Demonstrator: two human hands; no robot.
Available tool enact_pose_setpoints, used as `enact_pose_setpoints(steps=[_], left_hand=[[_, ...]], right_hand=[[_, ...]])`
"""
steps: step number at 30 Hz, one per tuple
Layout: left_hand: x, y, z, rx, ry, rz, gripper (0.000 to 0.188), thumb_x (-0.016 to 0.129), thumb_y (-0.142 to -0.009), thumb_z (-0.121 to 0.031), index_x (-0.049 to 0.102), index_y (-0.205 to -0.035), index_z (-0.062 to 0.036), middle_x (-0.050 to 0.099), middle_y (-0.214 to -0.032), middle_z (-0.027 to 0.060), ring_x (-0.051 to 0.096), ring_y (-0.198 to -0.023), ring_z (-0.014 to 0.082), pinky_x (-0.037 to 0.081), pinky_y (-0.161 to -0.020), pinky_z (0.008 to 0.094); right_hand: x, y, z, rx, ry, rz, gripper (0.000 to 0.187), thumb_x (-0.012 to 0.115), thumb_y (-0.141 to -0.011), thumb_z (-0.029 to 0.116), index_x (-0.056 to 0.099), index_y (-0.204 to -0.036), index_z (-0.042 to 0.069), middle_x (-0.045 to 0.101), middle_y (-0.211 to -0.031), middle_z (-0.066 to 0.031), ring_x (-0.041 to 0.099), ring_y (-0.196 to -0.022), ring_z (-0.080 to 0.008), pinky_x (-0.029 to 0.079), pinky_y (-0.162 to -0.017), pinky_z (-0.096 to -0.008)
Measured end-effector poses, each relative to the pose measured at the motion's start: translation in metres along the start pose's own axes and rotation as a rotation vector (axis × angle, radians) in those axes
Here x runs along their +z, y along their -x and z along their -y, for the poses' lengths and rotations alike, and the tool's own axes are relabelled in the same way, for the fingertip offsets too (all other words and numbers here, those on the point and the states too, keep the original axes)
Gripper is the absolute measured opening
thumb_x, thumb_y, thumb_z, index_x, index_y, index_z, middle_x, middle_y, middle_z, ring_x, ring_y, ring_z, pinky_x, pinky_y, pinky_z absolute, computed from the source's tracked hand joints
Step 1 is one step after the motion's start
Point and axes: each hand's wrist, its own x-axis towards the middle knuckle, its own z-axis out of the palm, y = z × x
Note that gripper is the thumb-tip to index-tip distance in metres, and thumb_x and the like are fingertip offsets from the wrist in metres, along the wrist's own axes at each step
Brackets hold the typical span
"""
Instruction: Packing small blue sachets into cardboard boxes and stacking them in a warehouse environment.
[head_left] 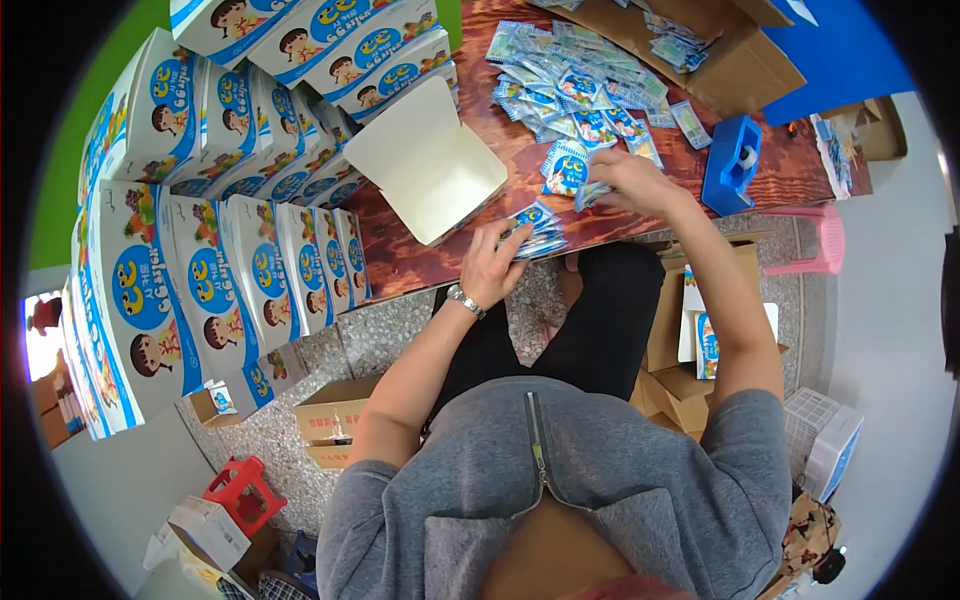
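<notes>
Packets [570,80] in blue and white lie heaped on our tabletop [395,255] at the top centre of the frame, a few loose at the heap's lower edge. Near the middle of the frame, our left hand [488,262] rests on a small stack [541,232] of them; its fingers bend lightly over the stack's left side, and we cannot tell whether they grip it. Up and to the right, our right hand [637,183] has its fingers pinched on a packet [591,195], just beside the loose ones. We have an open white box [440,178] up and left of the stack, printed boxes [215,270] piled along the left of the frame, a blue holder [716,180] right of our right hand, and a carton [750,75] with more packets at the upper right.
</notes>
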Motion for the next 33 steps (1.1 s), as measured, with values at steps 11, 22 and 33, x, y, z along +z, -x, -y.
enact_pose_setpoints(steps=[11, 22, 33], left_hand=[[0.001, 0.002, 0.0, 0.054, 0.015, -0.012, 0.071, 0.075, -0.064, 0.001, 0.058, -0.131, -0.0127, 0.055, -0.12, 0.0143, 0.056, -0.106, 0.0359, 0.051, -0.088, 0.0437], [0.006, -0.006, -0.002, 0.121, 0.073, 0.081, 0.067, 0.074, -0.064, 0.001, 0.06, -0.129, -0.0116, 0.057, -0.12, 0.0142, 0.056, -0.108, 0.0354, 0.05, -0.089, 0.0432], [0.006, -0.003, -0.002, 0.119, 0.061, 0.077, 0.069, 0.073, -0.065, 0.001, 0.058, -0.131, -0.0123, 0.056, -0.124, 0.0137, 0.056, -0.107, 0.0359, 0.051, -0.088, 0.0429]], right_hand=[[0.017, -0.027, 0.003, -0.1, 0.283, 0.248, 0.029, 0.071, -0.078, 0.014, 0.065, -0.106, 0.01, 0.056, -0.13, -0.0129, 0.057, -0.119, -0.0316, 0.045, -0.106, -0.0424], [0.036, -0.032, 0.004, 0.252, -0.635, -0.039, 0.094, 0.077, -0.08, 0.014, 0.021, -0.155, 0.009, 0.03, -0.155, -0.0212, 0.042, -0.139, -0.0346, 0.042, -0.107, -0.0428], [0.072, -0.021, 0.008, 0.427, 0.023, -0.314, 0.065, 0.081, -0.075, 0.024, 0.054, -0.131, 0.009, 0.052, -0.131, -0.0189, 0.056, -0.111, -0.0391, 0.049, -0.093, -0.0459]])
